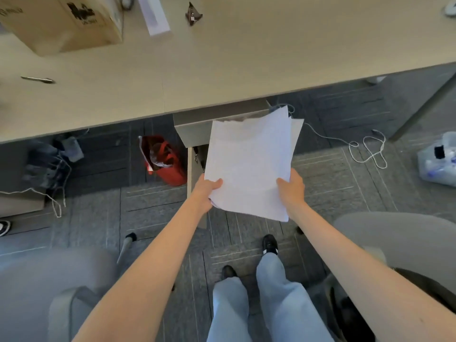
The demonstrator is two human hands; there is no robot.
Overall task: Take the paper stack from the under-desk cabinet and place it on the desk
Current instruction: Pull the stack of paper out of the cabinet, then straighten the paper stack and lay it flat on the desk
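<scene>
Frame centre: my left hand point(206, 191) and right hand point(292, 187) clasp the paper stack point(250, 166), clear of the cabinet point(195, 129); desk point(222, 77) placement remains.

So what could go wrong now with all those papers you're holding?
The paper stack is fanned and uneven at its far edge, and the left hand and right hand pinch only its near corners, so sheets might slide out. The cabinet door hangs open right below, so the papers or an arm could bump it. On the desk, a pen and a cardboard box sit to the left, so setting down there could be awkward.
</scene>
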